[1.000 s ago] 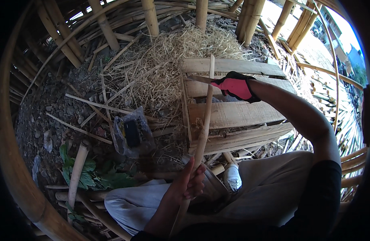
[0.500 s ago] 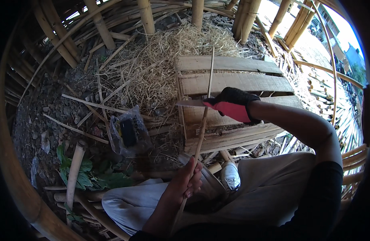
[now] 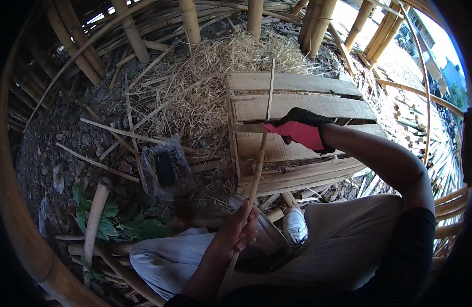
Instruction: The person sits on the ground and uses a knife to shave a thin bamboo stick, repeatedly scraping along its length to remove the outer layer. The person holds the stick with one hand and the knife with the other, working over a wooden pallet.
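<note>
A long thin bamboo strip point(image 3: 260, 163) slants up from my lap and lies across a slatted wooden crate point(image 3: 302, 106). My bare left hand point(image 3: 239, 231) is wrapped round its lower part. In a black and pink glove, my right hand point(image 3: 300, 129) is closed on a knife, its grip hidden in the fingers. The flat knife blade point(image 3: 247, 128) points left and crosses the strip above the crate's slats. Where exactly the edge meets the strip is too small to tell.
Pale shavings point(image 3: 205, 77) heap behind and left of the crate. A clear plastic bag point(image 3: 166, 169) with a dark object lies on the ground to the left, near loose strips and green leaves point(image 3: 110, 217). Bamboo posts point(image 3: 190, 23) stand at the back; cut bamboo pieces lie at right.
My right hand and the knife have shifted slightly to the right and tilted a little. My left hand keeps its hold on the strip, and the view has moved slightly.
</note>
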Tool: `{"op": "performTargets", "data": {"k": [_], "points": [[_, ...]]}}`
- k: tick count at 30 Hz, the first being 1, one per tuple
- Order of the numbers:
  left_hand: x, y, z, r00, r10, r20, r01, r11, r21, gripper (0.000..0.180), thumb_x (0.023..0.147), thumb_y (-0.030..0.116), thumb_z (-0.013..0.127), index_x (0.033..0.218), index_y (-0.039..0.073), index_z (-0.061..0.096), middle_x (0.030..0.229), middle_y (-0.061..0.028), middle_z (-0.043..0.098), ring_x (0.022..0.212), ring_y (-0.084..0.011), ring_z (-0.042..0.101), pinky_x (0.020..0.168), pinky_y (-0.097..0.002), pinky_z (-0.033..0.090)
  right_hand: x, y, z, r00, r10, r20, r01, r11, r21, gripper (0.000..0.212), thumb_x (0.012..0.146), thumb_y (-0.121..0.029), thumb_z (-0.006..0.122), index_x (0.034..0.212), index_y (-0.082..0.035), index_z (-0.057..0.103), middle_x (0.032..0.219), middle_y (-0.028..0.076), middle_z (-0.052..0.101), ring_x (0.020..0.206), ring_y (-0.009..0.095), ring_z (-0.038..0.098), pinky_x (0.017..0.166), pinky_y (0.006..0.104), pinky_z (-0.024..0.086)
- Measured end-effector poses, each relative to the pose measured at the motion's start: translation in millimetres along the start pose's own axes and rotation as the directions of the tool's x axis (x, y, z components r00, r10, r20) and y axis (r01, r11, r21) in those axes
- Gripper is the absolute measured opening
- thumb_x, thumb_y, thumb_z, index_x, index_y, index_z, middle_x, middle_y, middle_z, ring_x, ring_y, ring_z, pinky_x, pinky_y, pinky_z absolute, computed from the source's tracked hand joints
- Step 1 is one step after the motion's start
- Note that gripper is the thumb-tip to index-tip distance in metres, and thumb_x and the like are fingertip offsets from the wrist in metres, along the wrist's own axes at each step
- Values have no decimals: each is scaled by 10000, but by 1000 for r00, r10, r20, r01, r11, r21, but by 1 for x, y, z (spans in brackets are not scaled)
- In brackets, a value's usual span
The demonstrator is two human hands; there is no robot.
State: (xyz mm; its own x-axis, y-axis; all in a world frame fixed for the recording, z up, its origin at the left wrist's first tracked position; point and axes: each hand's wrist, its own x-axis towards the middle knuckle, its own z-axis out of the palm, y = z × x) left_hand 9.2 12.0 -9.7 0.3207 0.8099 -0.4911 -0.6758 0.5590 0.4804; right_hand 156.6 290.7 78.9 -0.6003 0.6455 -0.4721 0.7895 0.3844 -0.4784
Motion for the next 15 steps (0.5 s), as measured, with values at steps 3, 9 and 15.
{"op": "performTargets", "data": {"k": [3,9,15], "points": [[-3,2,-2,1000,-12,3,12,1000,-15,522,979,676,445,883,163,422,508,71,308,328,-58,276,394,-215,312,-18,-32,4,1000,13,-14,-16,980,-196,618,967,-623,488,900,-71,756,693,92,679,667,256,644,710,390,512],[2,0,-2,1000,-8,16,9,1000,-24,518,982,670,444,881,163,422,507,70,307,328,-55,273,382,-211,301,-5,6,9,984,-176,41,174,984,46,637,959,-597,531,716,-30,692,603,53,594,572,170,547,648,360,469],[-2,6,0,1000,-11,24,13,999,-50,518,979,669,454,880,162,419,506,70,299,324,-54,269,373,-206,298,-29,-34,29,992,-123,-29,108,943,-316,582,962,-545,516,822,-12,701,651,112,589,595,211,550,682,397,487]]}}
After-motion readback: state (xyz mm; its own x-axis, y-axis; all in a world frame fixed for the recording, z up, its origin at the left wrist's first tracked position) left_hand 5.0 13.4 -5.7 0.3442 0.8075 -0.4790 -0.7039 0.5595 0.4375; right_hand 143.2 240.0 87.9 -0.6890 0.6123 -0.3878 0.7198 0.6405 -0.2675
